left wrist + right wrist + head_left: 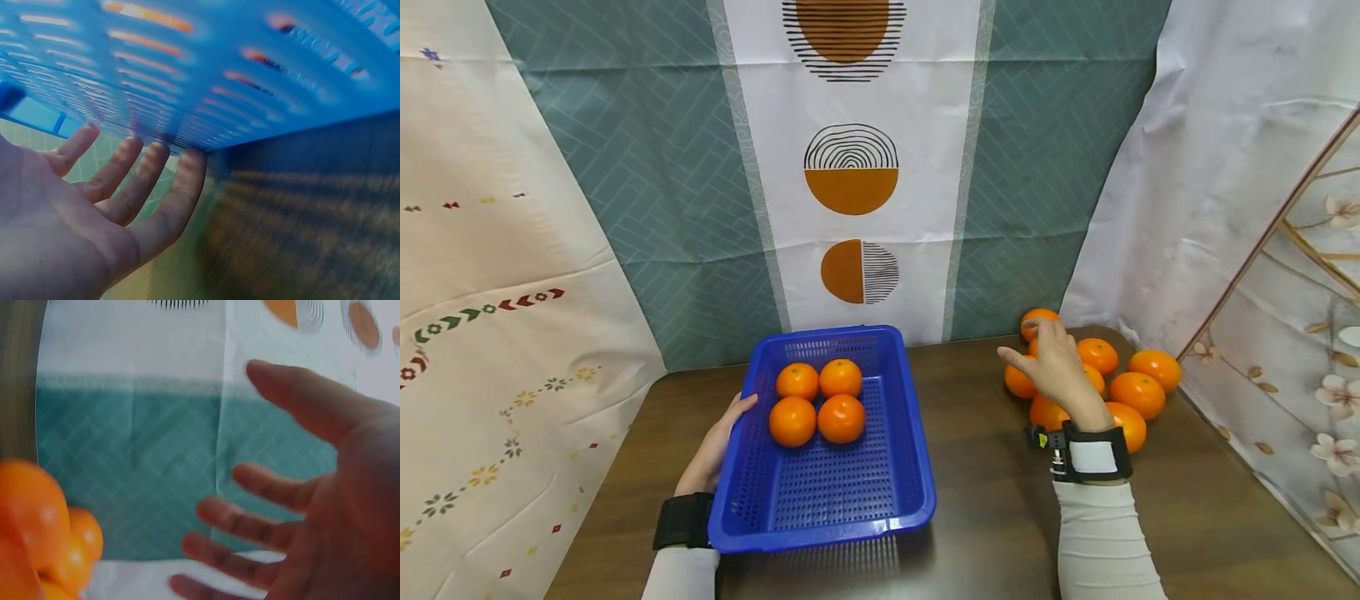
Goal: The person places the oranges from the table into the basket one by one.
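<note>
A blue plastic basket (917,450) with slotted walls stands on the table with several oranges (842,418) grouped in its far left part. At its left side is my left hand (718,446); in the left wrist view the extended fingers (187,181) touch the slotted wall. My right hand (1060,371) hovers over a pile of loose oranges (1138,394) at the right, fingers spread and nothing held. The right wrist view shows that hand's fingers (231,519) apart from the oranges (31,506), which lie at lower left.
The brown wooden table (977,467) runs between the basket and the pile. Behind it hangs a green and white patterned cloth (1037,167). Patterned cloths also hang at the left (512,375) and right (1285,375) sides. Both wrists wear black straps.
</note>
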Motion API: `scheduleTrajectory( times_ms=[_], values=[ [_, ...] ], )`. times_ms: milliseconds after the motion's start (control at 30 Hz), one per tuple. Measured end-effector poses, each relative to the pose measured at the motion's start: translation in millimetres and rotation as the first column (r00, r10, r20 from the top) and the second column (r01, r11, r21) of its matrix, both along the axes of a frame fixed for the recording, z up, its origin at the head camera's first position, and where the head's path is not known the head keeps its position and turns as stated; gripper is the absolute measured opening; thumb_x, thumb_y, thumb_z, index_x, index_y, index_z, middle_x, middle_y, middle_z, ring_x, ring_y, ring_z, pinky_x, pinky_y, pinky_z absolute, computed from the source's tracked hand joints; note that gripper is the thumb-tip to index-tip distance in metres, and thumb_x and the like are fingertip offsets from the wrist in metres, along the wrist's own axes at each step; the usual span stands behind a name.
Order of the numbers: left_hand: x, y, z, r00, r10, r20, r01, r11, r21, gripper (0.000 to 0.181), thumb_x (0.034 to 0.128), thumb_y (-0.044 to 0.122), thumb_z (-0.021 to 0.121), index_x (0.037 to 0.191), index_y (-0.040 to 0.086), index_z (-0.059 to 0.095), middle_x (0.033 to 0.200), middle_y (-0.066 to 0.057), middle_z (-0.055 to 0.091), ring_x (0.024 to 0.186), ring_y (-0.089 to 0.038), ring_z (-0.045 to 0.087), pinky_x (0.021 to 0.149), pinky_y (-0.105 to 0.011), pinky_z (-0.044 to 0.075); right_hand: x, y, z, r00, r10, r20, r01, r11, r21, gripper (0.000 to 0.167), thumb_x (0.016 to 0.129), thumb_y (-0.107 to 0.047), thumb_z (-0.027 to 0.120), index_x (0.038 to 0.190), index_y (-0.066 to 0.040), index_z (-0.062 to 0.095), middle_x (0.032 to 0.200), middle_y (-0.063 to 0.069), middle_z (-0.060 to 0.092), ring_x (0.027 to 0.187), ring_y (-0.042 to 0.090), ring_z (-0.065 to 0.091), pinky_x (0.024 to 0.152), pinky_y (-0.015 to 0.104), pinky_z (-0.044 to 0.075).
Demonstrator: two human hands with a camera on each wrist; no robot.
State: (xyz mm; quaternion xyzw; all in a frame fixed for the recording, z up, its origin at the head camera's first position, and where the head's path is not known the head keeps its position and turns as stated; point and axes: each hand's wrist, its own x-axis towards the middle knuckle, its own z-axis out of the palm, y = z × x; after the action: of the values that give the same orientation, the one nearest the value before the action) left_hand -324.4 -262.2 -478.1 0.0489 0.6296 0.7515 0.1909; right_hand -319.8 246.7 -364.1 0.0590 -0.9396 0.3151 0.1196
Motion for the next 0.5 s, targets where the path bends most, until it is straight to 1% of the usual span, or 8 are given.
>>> scheduleTrajectory(
  times_ms=[67,200,267,333,400,433,500],
  values=[
    [0.8,-1.4,-0.4,1.0,0.008,0.009,-0.008,1.0,-0.006,0.063,0.1117,0.053,0.035,0.164,0.038,0.004,0.163,-0.019,0.025,0.123,-0.033,0.058,0.099,-0.056,0.052,2.3,8,0.3,0.998,-0.028,0.051,0.026,0.999,0.034,0.075,0.102,-0.038,0.067,0.141,0.017,0.035,0.137,0.042,0.036,0.122,0.06,0.038,0.104,0.067,0.035],
    [2.1,-4.0,-1.2,1.0,0.016,0.015,-0.015,1.0,-0.012,0.064,0.1113,0.053,0.035,0.164,0.038,0.003,0.164,-0.021,0.024,0.125,-0.034,0.058,0.099,-0.059,0.051,6.2,17,0.0,0.989,-0.052,0.137,0.034,0.991,0.128,0.082,0.102,-0.042,0.066,0.135,0.026,0.033,0.13,0.049,0.037,0.114,0.06,0.044,0.099,0.066,0.041],
    [2.6,-4.7,-1.5,1.0,0.014,0.012,-0.014,1.0,-0.012,0.064,0.1113,0.054,0.036,0.164,0.038,0.003,0.164,-0.021,0.025,0.125,-0.034,0.058,0.099,-0.059,0.051,6.9,20,-1.0,0.981,-0.067,0.183,0.035,0.984,0.173,0.083,0.102,-0.041,0.065,0.132,0.029,0.032,0.128,0.051,0.036,0.114,0.063,0.043,0.098,0.067,0.041],
    [3.0,-5.1,-1.8,1.0,0.011,0.006,-0.011,1.0,-0.011,0.063,0.1115,0.053,0.035,0.163,0.038,0.003,0.163,-0.021,0.025,0.125,-0.034,0.058,0.099,-0.059,0.051,7.0,21,-2.5,0.967,-0.093,0.236,0.042,0.976,0.213,0.085,0.102,-0.041,0.065,0.132,0.031,0.029,0.129,0.054,0.035,0.116,0.065,0.042,0.099,0.068,0.04],
    [2.9,-5.7,-2.2,1.0,0.007,0.002,-0.007,1.0,-0.008,0.062,0.1116,0.053,0.035,0.163,0.038,0.003,0.163,-0.021,0.025,0.125,-0.033,0.058,0.099,-0.059,0.051,6.3,23,-4.8,0.953,-0.116,0.279,0.046,0.969,0.244,0.086,0.101,-0.04,0.065,0.134,0.03,0.029,0.131,0.054,0.032,0.117,0.066,0.041,0.1,0.069,0.04],
    [2.8,-5.8,-2.2,1.0,0.004,0.0,-0.004,1.0,-0.005,0.062,0.1117,0.053,0.035,0.163,0.037,0.003,0.163,-0.02,0.025,0.125,-0.033,0.058,0.1,-0.058,0.051,6.4,23,-5.9,0.945,-0.128,0.302,0.051,0.967,0.251,0.085,0.101,-0.041,0.065,0.136,0.028,0.03,0.133,0.054,0.031,0.118,0.066,0.04,0.101,0.07,0.039],
    [2.5,-5.7,-2.3,1.0,0.001,-0.003,-0.001,1.0,-0.004,0.062,0.1118,0.053,0.035,0.163,0.037,0.004,0.162,-0.02,0.026,0.125,-0.033,0.058,0.1,-0.057,0.051,7.1,26,-8.9,0.921,-0.148,0.361,0.075,0.975,0.21,0.083,0.099,-0.04,0.067,0.141,0.021,0.03,0.131,0.049,0.036,0.114,0.06,0.045,0.098,0.066,0.042]
  ],
)
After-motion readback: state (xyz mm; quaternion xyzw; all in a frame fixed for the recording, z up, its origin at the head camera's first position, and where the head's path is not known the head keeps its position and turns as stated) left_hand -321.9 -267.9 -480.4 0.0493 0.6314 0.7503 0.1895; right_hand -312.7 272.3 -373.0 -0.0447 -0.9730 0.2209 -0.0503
